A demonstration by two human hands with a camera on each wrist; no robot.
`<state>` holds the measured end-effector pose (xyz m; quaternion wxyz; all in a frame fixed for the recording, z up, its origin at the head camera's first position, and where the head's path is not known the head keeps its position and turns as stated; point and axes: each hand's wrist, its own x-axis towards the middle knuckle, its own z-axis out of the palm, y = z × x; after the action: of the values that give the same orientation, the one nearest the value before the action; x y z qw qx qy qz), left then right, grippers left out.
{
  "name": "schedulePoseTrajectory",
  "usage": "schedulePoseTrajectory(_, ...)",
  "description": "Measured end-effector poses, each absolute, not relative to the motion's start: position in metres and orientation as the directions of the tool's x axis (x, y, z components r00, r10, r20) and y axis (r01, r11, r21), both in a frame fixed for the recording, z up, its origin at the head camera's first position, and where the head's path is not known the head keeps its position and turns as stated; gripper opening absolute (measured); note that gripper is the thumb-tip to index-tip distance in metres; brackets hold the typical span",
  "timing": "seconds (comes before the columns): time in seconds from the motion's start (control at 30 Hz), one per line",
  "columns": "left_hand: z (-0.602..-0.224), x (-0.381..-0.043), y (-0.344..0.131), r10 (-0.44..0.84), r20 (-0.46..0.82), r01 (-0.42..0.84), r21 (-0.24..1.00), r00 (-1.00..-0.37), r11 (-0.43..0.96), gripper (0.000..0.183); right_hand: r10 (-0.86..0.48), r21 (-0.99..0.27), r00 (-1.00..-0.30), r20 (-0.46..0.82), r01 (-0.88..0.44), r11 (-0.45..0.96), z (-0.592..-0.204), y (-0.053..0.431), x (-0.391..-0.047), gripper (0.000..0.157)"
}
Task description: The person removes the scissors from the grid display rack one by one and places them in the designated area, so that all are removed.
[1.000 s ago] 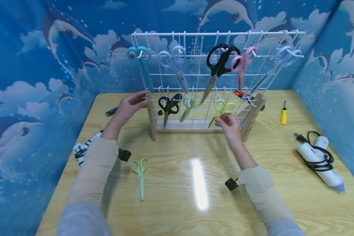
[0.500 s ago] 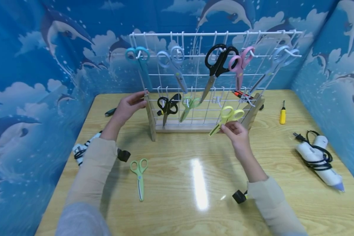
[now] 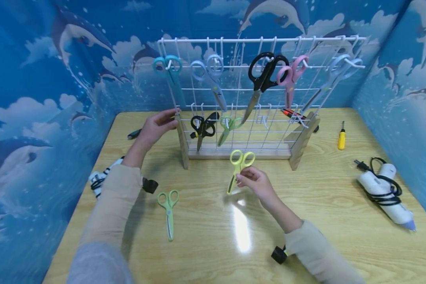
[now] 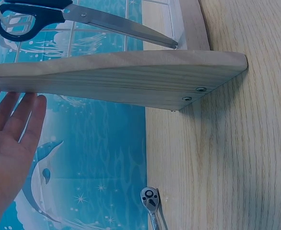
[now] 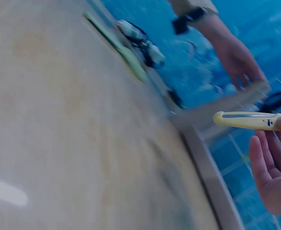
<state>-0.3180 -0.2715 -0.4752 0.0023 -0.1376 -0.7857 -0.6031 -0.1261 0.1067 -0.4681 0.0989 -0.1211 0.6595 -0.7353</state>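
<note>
My right hand point(image 3: 257, 185) pinches a pair of yellow scissors point(image 3: 236, 170) by the blades, handles up, above the table in front of the rack. In the right wrist view their blade point(image 5: 243, 120) points away from the fingertips. My left hand point(image 3: 159, 128) touches the left wooden side panel point(image 4: 131, 79) of the white wire rack point(image 3: 248, 134), its fingers straight against the panel near the top. Other scissors hang on the rack: teal point(image 3: 174, 79), blue, large black point(image 3: 264, 75), pink point(image 3: 290, 79), small black point(image 3: 200, 130) and green point(image 3: 228, 126).
Green scissors point(image 3: 169, 215) lie on the table point(image 3: 206, 221) front left. A white corded tool point(image 3: 383, 193) and a yellow screwdriver point(image 3: 341, 138) lie at the right. A white device point(image 3: 97, 181) is beside the left arm; a ratchet handle point(image 4: 151, 199) lies behind it.
The yellow scissors have come off their rack hook, and my right hand has carried them toward me and left. My left hand has stayed on the rack's side panel.
</note>
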Motion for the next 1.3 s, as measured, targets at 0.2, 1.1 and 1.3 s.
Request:
schedulePoseTrajectory(0.2, -0.444, -0.295, -0.258, 0.202, 0.092, 0.132, 0.971, -0.975, 0.197, 0.049, -0.368, -0.988, -0.917, -0.154, 0.143, 0.057, -0.444, 0.069, -0.101, 0.030)
schedulePoseTrajectory(1.1, -0.368, -0.241, -0.222, 0.189, 0.050, 0.100, 0.959, -0.981, 0.266, 0.049, -0.514, -0.906, -0.750, -0.416, 0.289, 0.310, -0.465, -0.009, -0.091, 0.014)
schedulePoseTrajectory(1.3, -0.430, -0.286, -0.249, 0.188, 0.092, 0.133, 0.966, -0.978, 0.221, 0.051, -0.494, -0.889, -0.750, -0.440, 0.285, 0.358, -0.465, -0.018, -0.089, 0.011)
